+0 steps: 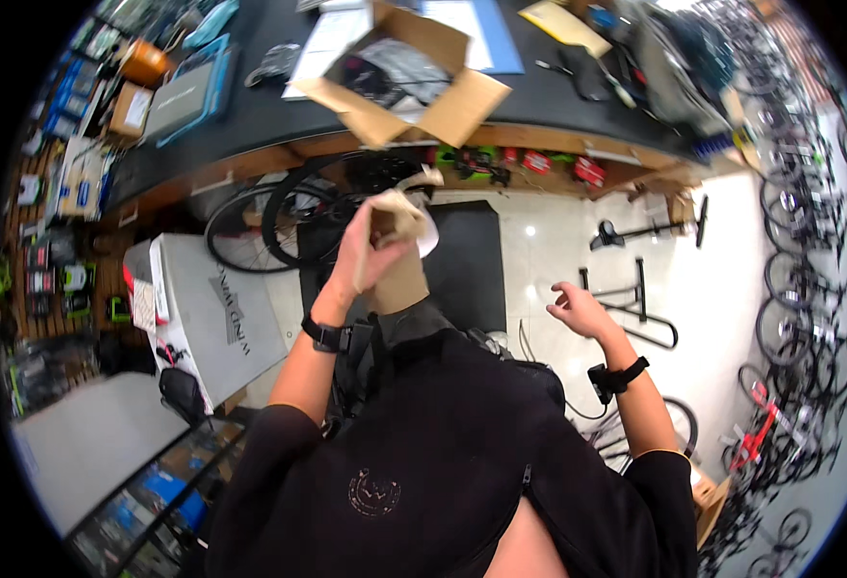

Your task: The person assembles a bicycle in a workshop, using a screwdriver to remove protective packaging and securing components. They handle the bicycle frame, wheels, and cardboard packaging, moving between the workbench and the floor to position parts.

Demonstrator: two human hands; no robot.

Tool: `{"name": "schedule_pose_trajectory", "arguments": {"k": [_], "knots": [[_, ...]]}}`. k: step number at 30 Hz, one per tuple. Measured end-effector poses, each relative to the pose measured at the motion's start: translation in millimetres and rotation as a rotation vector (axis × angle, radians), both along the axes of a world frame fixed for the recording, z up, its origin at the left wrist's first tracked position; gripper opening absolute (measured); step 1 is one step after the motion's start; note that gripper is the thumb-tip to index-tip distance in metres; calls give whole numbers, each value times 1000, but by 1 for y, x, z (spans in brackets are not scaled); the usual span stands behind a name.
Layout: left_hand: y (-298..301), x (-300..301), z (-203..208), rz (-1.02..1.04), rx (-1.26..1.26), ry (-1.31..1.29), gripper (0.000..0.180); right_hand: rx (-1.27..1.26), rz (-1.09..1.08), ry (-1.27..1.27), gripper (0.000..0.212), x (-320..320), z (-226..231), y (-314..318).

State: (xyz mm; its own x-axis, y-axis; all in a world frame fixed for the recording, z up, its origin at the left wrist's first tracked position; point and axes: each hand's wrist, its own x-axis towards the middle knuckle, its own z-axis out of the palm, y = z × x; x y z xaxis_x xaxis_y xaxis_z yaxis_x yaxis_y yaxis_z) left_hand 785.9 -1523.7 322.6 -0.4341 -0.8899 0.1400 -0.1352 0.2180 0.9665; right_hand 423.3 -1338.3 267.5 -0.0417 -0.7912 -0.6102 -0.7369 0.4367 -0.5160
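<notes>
My left hand (366, 252) is closed around a tan cardboard box (402, 281), held up in front of my body. The box looks small and open at its upper end; motion blurs its rim, and I cannot see inside it. Out to the right, my right hand (581, 310) hangs in the air with nothing in it. Its fingers are loosely bent and apart. A larger open cardboard box (464, 104) stands on the dark workbench (250, 120) ahead, with dark items and clear plastic wrapping inside.
Beneath the bench are bicycle wheels (236, 231). A black mat (467, 265) lies on the pale tiled floor (539, 226). To the left stands a large grey carton (221, 299); to the right are a black metal stand (635, 303) and rows of bicycles (794, 250).
</notes>
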Motion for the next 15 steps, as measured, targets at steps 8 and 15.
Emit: {"name": "schedule_pose_trajectory", "arguments": {"k": [8, 15], "knots": [[90, -176, 32, -550, 811, 646, 64, -345, -229, -468, 121, -20, 106, 143], [233, -338, 48, -1048, 1024, 57, 62, -932, -866, -335, 135, -10, 133, 222]]}}
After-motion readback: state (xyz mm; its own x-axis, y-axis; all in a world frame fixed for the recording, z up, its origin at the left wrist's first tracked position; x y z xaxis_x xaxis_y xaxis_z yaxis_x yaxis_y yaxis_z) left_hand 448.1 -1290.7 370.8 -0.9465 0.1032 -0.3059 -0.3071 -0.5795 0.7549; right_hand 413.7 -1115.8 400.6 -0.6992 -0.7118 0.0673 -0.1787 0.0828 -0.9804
